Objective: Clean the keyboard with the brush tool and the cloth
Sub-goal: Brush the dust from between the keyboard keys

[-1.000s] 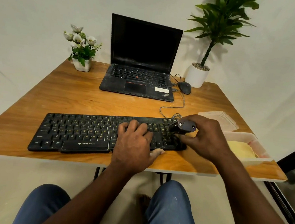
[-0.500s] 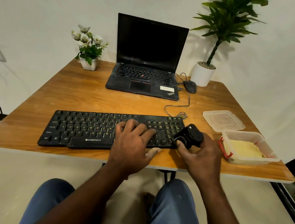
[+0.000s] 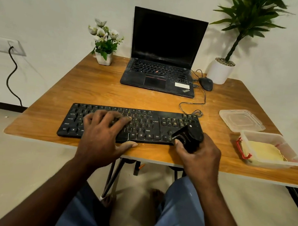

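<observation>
Head view: the black keyboard [image 3: 143,126] lies near the front edge of the wooden table [image 3: 110,92], and the left hand [image 3: 101,136] presses on its keys with fingers spread flat. The right hand [image 3: 200,156] curls tightly round the black brush tool [image 3: 191,135], whose tip touches the keyboard's right end. The yellow cloth [image 3: 264,151] lies in a clear container [image 3: 271,136] further right.

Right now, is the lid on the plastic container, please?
No, the lid lies on the table beside the open container, which holds the yellow cloth.
</observation>
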A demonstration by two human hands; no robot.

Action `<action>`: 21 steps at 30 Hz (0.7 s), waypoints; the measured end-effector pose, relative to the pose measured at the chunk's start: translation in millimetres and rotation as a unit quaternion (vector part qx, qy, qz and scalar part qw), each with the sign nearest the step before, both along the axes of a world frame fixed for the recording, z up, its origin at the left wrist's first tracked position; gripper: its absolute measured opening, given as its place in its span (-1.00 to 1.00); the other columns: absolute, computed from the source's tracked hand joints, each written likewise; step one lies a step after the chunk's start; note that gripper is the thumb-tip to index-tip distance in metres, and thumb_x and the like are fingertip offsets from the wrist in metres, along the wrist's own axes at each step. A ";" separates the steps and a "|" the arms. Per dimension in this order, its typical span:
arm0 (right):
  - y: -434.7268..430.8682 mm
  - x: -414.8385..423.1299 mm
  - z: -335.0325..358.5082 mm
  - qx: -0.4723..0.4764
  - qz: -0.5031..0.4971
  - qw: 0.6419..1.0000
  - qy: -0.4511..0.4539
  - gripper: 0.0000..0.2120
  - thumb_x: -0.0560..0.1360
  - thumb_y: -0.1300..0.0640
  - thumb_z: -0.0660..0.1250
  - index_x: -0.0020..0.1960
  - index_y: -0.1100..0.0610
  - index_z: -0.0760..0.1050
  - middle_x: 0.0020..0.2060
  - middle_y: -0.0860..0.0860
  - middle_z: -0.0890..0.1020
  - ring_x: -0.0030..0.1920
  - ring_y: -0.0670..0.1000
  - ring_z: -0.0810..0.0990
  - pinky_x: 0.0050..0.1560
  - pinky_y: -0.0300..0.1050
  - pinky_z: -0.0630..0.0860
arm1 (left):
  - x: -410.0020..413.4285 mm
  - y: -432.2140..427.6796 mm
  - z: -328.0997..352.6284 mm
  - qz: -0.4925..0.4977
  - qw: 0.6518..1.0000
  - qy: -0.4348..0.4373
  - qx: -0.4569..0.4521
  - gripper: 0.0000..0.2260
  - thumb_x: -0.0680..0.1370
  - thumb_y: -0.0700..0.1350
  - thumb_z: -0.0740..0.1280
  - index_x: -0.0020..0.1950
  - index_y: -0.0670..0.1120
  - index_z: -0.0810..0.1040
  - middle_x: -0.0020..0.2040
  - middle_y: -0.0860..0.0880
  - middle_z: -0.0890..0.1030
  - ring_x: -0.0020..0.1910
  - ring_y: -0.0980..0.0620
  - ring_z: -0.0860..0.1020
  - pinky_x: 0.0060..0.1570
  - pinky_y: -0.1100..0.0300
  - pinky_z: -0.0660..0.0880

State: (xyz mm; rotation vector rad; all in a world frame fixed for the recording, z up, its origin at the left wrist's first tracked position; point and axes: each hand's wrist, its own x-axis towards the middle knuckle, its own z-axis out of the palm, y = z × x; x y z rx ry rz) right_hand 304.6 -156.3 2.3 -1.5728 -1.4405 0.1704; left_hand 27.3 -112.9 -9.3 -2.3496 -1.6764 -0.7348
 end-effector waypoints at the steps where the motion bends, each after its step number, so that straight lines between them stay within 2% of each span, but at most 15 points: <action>1: 0.5 3.5 0.0 0.000 -0.027 1.000 0.003 -0.61 0.40 -0.02 0.56 0.17 0.06 0.61 -0.05 -0.08 0.66 -0.05 -0.05 0.65 -0.03 -0.02 0.66 | -5.9 0.1 -0.5 0.002 1.000 -0.002 0.001 -0.28 0.42 0.48 0.24 0.43 0.07 0.52 0.33 -0.05 0.50 0.34 -0.16 0.35 0.30 -0.21 0.27; 2: 1.0 6.6 0.5 -0.001 -0.048 0.999 0.003 -0.60 0.39 -0.04 0.55 0.18 0.07 0.61 -0.04 -0.09 0.65 -0.05 -0.05 0.64 -0.02 -0.02 0.65 | -10.2 0.4 -0.7 0.004 1.000 -0.003 0.002 -0.27 0.42 0.49 0.24 0.43 0.06 0.52 0.33 -0.05 0.50 0.34 -0.17 0.35 0.30 -0.22 0.28; 4: 2.4 9.1 4.2 -0.004 -0.062 0.998 0.008 -0.60 0.40 -0.03 0.56 0.19 0.05 0.61 -0.06 -0.11 0.64 -0.05 -0.07 0.64 -0.03 -0.16 0.61 | -14.9 1.3 -1.1 0.006 1.000 -0.005 0.003 -0.25 0.41 0.50 0.23 0.43 0.05 0.53 0.32 -0.06 0.50 0.33 -0.17 0.36 0.28 -0.21 0.29; 6: 5.0 8.0 11.1 -0.014 -0.033 0.999 0.019 -0.64 0.41 0.00 0.59 0.17 0.02 0.61 -0.08 -0.14 0.64 -0.08 -0.16 0.64 -0.10 -0.41 0.52 | -13.6 2.6 -1.7 0.001 1.000 -0.003 0.005 -0.24 0.41 0.50 0.23 0.44 0.04 0.53 0.32 -0.06 0.50 0.32 -0.17 0.37 0.27 -0.20 0.29; 8: 11.3 5.0 19.0 -0.053 0.017 0.998 0.022 -0.63 0.42 0.01 0.59 0.18 -0.05 0.59 -0.10 -0.20 0.63 -0.07 -0.30 0.60 -0.15 -0.49 0.49 | -10.9 3.0 -2.4 -0.001 1.000 -0.003 0.006 -0.24 0.42 0.51 0.23 0.44 0.05 0.52 0.32 -0.06 0.50 0.32 -0.17 0.37 0.27 -0.18 0.28; 11: 31.0 5.6 30.2 -0.098 0.026 0.995 -0.014 -0.62 0.43 0.01 0.59 0.21 -0.04 0.60 -0.09 -0.23 0.62 -0.09 -0.28 0.60 -0.14 -0.42 0.51 | -10.3 3.6 -2.8 0.005 1.000 -0.012 -0.002 -0.23 0.41 0.52 0.23 0.46 0.06 0.50 0.33 -0.05 0.49 0.33 -0.17 0.37 0.27 -0.18 0.28; 13: 46.5 13.0 38.0 -0.094 -0.047 0.994 -0.040 -0.58 0.43 0.00 0.57 0.25 0.03 0.60 0.00 -0.09 0.69 -0.05 -0.11 0.62 -0.08 -0.23 0.57 | -10.7 4.0 -2.7 0.009 1.000 -0.013 -0.006 -0.22 0.41 0.53 0.22 0.47 0.07 0.49 0.33 -0.05 0.49 0.33 -0.17 0.37 0.27 -0.18 0.27; 15: 54.9 21.0 43.2 -0.083 -0.097 0.991 -0.042 -0.56 0.44 -0.02 0.56 0.27 0.06 0.60 0.05 0.00 0.71 -0.03 -0.03 0.64 -0.05 -0.08 0.62 | -10.5 3.7 -2.5 0.010 1.000 -0.015 -0.004 -0.22 0.41 0.53 0.22 0.47 0.07 0.49 0.32 -0.05 0.50 0.33 -0.17 0.37 0.26 -0.18 0.28; 17: 54.2 20.6 45.6 -0.106 -0.047 0.993 0.012 -0.56 0.44 -0.01 0.57 0.27 0.06 0.60 -0.02 -0.06 0.68 -0.03 -0.06 0.66 -0.07 -0.11 0.64 | -10.2 3.5 -2.0 0.010 1.000 -0.020 -0.001 -0.22 0.41 0.52 0.22 0.46 0.07 0.49 0.32 -0.05 0.50 0.32 -0.18 0.37 0.25 -0.19 0.29; 19: 46.7 18.4 40.7 -0.131 -0.005 0.991 0.015 -0.55 0.43 0.00 0.58 0.27 0.05 0.59 -0.03 -0.13 0.65 -0.02 -0.11 0.65 -0.06 -0.19 0.61 | -10.3 4.0 -2.1 0.008 1.000 -0.027 -0.003 -0.23 0.41 0.52 0.22 0.46 0.07 0.49 0.31 -0.05 0.50 0.32 -0.18 0.37 0.25 -0.21 0.30; 21: 36.9 22.6 35.6 -0.097 -0.053 0.994 0.003 -0.58 0.44 0.00 0.57 0.25 0.04 0.60 -0.01 -0.09 0.68 -0.04 -0.09 0.64 -0.07 -0.20 0.58 | -10.4 6.0 -2.0 0.009 0.999 -0.037 -0.012 -0.21 0.40 0.53 0.22 0.48 0.08 0.46 0.32 -0.05 0.49 0.33 -0.19 0.36 0.26 -0.24 0.30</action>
